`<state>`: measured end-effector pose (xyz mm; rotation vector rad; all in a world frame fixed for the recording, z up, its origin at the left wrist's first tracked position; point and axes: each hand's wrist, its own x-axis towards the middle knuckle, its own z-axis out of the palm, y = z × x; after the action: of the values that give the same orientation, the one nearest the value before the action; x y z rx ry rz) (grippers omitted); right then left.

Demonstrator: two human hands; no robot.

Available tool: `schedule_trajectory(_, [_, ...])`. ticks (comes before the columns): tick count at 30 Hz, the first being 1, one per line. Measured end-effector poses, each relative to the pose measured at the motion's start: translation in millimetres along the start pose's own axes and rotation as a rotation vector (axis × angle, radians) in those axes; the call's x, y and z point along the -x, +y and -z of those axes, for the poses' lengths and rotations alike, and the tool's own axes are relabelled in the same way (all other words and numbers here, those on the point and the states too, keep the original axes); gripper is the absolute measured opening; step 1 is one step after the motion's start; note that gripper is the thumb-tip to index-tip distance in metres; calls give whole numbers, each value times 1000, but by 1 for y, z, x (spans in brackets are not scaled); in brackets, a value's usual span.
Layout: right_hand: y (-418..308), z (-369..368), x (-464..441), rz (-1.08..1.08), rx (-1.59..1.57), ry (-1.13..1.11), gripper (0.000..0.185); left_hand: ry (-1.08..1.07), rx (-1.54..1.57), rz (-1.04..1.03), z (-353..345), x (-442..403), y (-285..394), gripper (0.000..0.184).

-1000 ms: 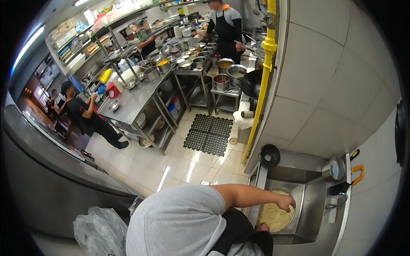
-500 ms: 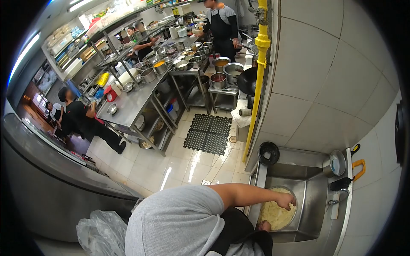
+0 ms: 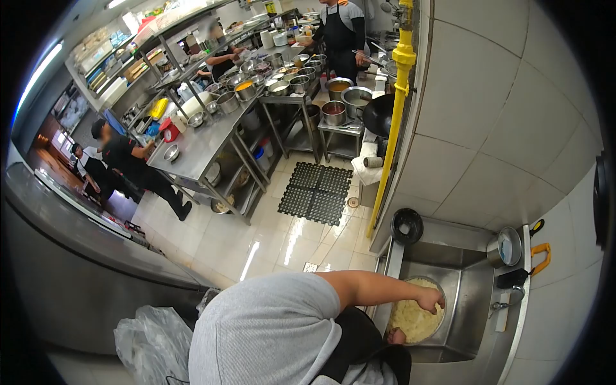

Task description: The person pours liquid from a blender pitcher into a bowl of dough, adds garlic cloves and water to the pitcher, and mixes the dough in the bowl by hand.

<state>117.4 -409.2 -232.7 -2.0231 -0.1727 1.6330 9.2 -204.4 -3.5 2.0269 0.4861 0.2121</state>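
Observation:
A round bowl [image 3: 420, 321] filled with a pale yellow, shredded-looking mass sits in the steel sink at the lower right. My left hand [image 3: 431, 299], its arm stretched across from the grey sleeve, is at the far upper rim, fingers curled down over the food. Close to my body, my right hand [image 3: 396, 335] rests at the bowl's near edge, fingers curled. What either hand grips is too small to make out.
A black bowl [image 3: 407, 226] stands on the sink's corner, a steel pot [image 3: 504, 247] near the faucet [image 3: 500, 305]. Beyond the black floor mat [image 3: 316, 193] are a steel table [image 3: 199, 154], many pots and several co-workers. A plastic bag [image 3: 153, 346] lies lower left.
The fingers of my left hand have curled down more at the bowl's rim. My right hand has barely moved. Co-workers at the far left have shifted, and the view has tilted slightly.

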Motion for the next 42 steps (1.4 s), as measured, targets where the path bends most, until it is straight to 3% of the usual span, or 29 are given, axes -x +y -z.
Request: schedule_trajectory(42, [4, -6, 3, 13, 3, 49, 20, -46, -9, 31, 3, 7, 10, 51])
